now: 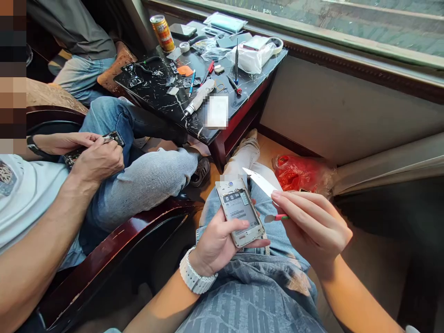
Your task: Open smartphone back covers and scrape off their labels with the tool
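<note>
Our left hand [217, 240] is closed around an opened phone [240, 212], back cover off, its inner label and frame facing up; the thumb lies across its lower face and the fingers wrap beneath; the phone sits over our lap, above the jeans, tilted slightly away from us. Our right hand [312, 226] pinches a small red-and-green pry tool [276, 217] between thumb and fingertips, its tip just beside the phone's right edge; the same hand also holds a thin white card [262, 181] that juts up and to the left above the phone's top corner. A white watch [194, 276] rings our left wrist.

Beyond our knees, a red plastic bag [300, 173] lies on the floor near the wall; to our left a dark wooden armrest [114, 249] curves between us and a seated person in jeans, whose two hands [99, 159] hold another dark phone [92, 147] over their lap. Further out stands a black marble-patterned table [163, 106], strewn with small parts; on it we see an electric screwdriver [199, 98], an upright screwdriver [236, 62], a white plastic bag [253, 58], an orange drink can [162, 32] and a roll of tape [184, 46]; a window sill [347, 51] runs behind it.
</note>
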A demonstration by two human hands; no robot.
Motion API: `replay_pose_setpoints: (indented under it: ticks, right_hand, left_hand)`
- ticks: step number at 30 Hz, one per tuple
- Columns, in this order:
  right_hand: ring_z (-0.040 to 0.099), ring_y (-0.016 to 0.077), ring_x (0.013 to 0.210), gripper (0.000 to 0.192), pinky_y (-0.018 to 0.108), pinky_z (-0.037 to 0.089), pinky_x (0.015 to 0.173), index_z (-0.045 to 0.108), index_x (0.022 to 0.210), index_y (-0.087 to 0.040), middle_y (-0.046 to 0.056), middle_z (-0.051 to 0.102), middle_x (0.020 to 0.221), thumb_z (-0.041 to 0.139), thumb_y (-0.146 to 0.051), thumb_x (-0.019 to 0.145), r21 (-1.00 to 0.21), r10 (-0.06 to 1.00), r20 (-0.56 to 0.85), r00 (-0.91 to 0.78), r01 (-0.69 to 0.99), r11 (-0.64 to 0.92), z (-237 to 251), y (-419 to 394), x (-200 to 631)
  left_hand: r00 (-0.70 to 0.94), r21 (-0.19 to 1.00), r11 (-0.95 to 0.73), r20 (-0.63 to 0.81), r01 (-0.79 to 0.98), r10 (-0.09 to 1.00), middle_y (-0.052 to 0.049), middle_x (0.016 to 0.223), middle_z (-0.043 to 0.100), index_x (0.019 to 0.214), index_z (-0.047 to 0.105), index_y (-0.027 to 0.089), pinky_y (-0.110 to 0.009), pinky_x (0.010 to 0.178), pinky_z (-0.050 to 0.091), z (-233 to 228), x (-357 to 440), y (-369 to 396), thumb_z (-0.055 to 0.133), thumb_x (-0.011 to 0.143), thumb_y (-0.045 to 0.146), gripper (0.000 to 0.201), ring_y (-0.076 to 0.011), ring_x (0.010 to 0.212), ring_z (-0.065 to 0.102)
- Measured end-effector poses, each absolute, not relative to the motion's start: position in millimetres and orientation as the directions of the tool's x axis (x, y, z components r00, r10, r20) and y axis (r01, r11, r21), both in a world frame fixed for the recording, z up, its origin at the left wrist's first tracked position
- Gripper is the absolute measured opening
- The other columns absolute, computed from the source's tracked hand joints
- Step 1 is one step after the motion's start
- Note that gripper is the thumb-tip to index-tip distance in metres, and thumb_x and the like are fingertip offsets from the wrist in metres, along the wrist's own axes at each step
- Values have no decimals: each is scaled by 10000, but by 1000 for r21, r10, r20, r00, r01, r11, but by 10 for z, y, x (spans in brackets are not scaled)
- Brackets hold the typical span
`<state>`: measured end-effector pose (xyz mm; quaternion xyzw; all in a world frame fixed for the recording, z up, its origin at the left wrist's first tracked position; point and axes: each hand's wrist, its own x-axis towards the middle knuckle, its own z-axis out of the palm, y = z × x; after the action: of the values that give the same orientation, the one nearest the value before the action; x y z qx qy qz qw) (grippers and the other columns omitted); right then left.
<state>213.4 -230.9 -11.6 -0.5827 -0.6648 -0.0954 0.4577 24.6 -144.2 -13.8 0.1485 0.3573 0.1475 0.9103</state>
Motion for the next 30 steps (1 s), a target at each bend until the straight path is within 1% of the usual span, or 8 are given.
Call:
replay_pose_setpoints:
  ticks: [4,11,15,17,19,22,26,30]
  right_hand:
    - [738,231,1039,323,347,641,910,765,1201,-72,138,794,1108,687,62,918,-406,687,724,53,839,363,-128,-2302,2086]
    - [728,229,1074,279,354,637,926,770,1159,-30,165,791,1096,634,74,939,-377,672,739,37,850,368,-95,-2368,2025]
    - [734,242,1153,267,374,636,963,774,1180,-50,150,792,1143,649,46,965,-349,672,741,-4,853,389,-145,-2407,1975]
    - [729,236,1191,281,367,634,947,774,1208,-73,133,788,1188,640,36,985,-349,679,733,-29,842,412,-184,-2424,1938]
    - [719,226,1225,270,355,627,931,772,1229,-91,112,782,1231,647,5,1010,-351,688,724,-54,830,435,-211,-2441,1892]
    - [713,202,1244,227,316,612,834,778,1214,-117,72,784,1241,639,-48,1048,-364,716,694,-84,817,448,-226,-2457,1812]
    - [754,177,1159,221,269,575,664,800,1143,-146,45,807,1168,593,-97,1085,-371,711,697,-95,801,470,-278,-2436,1712]
    - [768,176,1120,220,261,605,701,808,1114,-154,39,813,1142,598,-101,1077,-385,708,701,-86,790,477,-366,-2414,1662]
  left_hand:
    - [710,418,894,-581,-159,398,-84,1254,750,1276,680,226,-463,941,671,-150,262,-1475,834,768,7,574,-242,1095,739]
    - [712,502,856,-557,-122,428,-100,1169,779,1225,700,204,-329,793,655,-214,300,-1500,861,718,81,546,-261,1021,763]
    - [683,545,827,-552,-138,478,-64,1150,793,1210,702,222,-279,839,613,-229,305,-1524,914,648,100,613,-223,992,767]
    - [681,521,839,-558,-158,474,-69,1143,798,1204,713,211,-292,866,601,-213,306,-1525,929,670,199,577,-229,999,762]
    - [698,441,878,-569,-186,434,-105,1153,799,1190,735,177,-360,910,601,-187,310,-1512,894,726,405,542,-284,1055,750]
    - [713,332,916,-586,-223,386,-137,1209,789,1208,756,145,-451,1037,560,-155,321,-1479,787,770,639,661,-344,1128,726]
    - [689,329,904,-588,-274,423,-141,1273,772,1320,724,142,-426,1050,539,-168,311,-1457,696,864,677,703,-306,1055,744]
    - [739,300,924,-563,-235,371,-163,1190,789,1301,732,101,-411,1036,541,-240,271,-1467,684,898,534,594,-305,1053,751]
